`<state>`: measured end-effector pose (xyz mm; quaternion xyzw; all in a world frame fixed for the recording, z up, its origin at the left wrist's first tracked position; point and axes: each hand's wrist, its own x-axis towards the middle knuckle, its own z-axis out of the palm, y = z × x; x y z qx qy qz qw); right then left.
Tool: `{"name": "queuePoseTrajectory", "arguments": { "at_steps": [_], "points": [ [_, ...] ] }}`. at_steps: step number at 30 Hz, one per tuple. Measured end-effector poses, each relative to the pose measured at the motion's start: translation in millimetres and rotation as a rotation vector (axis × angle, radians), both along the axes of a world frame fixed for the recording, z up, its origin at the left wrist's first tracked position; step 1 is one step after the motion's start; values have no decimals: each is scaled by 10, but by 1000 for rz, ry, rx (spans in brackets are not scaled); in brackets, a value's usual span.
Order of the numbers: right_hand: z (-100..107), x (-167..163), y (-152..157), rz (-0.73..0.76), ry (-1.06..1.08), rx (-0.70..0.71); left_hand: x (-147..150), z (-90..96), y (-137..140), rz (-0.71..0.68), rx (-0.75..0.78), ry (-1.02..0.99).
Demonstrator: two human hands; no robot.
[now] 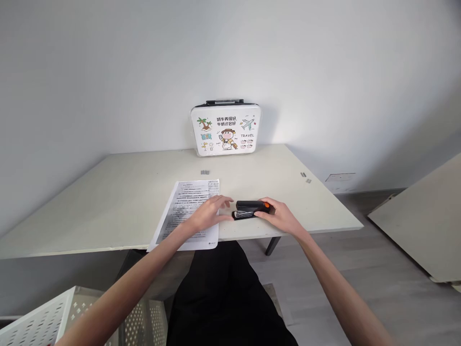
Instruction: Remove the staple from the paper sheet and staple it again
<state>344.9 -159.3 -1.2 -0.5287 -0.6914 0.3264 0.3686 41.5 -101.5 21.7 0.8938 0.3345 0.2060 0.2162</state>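
Two hands are working at a stapler on a pale table.

A white perforated basket (77,312) is sitting on the floor at seven o'clock; what it holds cannot be told. A closed picture-printed case (226,129) is standing against the wall at twelve o'clock. The black stapler (251,209) is lying near the table's (108,202) front edge, directly between the hands. The right hand (281,216) is gripping its orange-tipped end from three o'clock. The left hand (211,214) is resting open and flat, fingers spread, on the printed paper (187,216), its fingertips just beside the stapler at nine o'clock. Loose staple strips (205,172) are lying farther back.
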Motion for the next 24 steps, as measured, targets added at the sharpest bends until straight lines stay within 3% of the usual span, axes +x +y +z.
{"name": "queuePoseTrajectory", "arguments": {
  "at_steps": [2, 6, 9, 18, 24],
  "points": [
    [-20, 2, 2, -18, -17, -5, -281, 36, -203, 26, 79, 79],
    [-42, 16, 7, -40, -31, -15, -845, 77, -613, 31, 47, 307],
    [-41, 22, 6, -44, -45, -22, -1030, 54, -808, 26, 60, 370],
    [-47, -1, -10, -58, -76, 7, -661, 113, -1169, 24, 31, 239],
    [-49, -19, -12, -58, -67, 8, -463, 123, -1366, -75, 25, 275]
  ]
}}
